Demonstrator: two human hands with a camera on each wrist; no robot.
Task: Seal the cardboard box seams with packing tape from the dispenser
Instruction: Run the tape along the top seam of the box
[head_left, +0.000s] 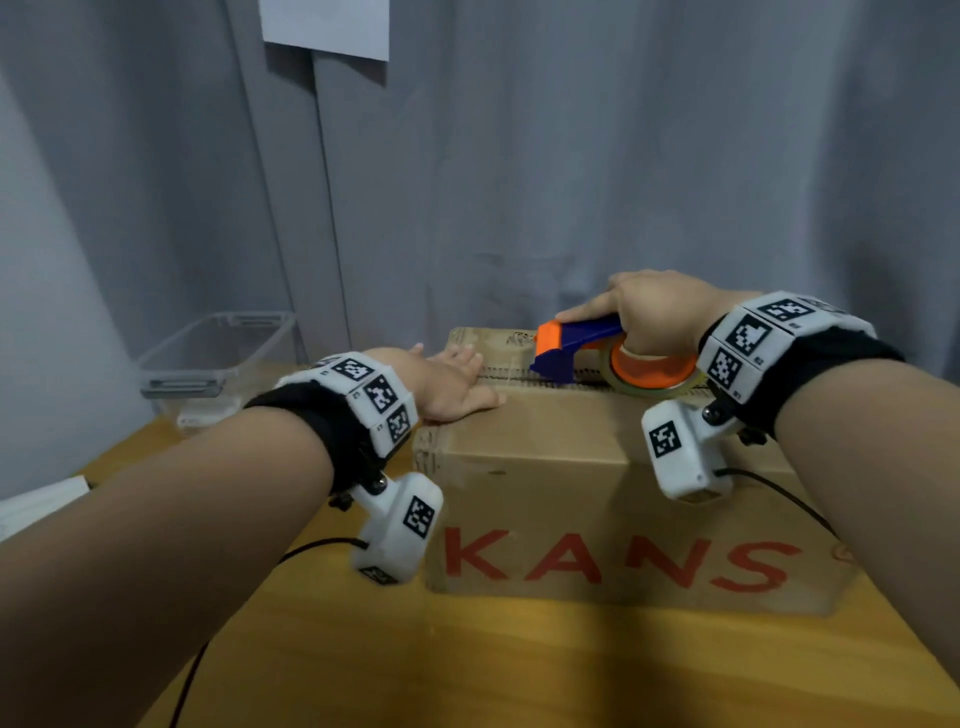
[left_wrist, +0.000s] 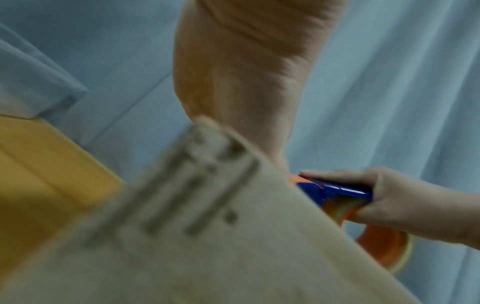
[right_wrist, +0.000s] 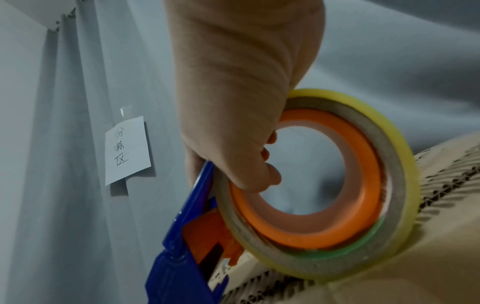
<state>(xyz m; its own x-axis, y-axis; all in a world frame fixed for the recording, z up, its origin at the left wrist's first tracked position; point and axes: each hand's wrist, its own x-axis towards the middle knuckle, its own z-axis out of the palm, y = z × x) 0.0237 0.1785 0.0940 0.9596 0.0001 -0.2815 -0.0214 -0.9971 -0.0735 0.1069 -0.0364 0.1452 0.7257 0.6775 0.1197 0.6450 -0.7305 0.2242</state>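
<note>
Tape is being laid along the box (head_left: 545, 452) top seam by the dispenser (head_left: 576, 345), grasped in the right hand (head_left: 654, 312); the box's left end is being pressed by the flat, released left hand (head_left: 447, 384). Most seam length appears unsealed.

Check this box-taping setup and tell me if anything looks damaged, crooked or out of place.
Nothing stands out. The cardboard box sits square on the table, the left hand rests flat on its top, and the right hand grips the tape dispenser on the centre seam. Whether tape is stuck down cannot be told.

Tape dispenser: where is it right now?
In the head view, the tape dispenser sits on the cardboard box top seam, right of centre, gripped by the right hand.
</note>
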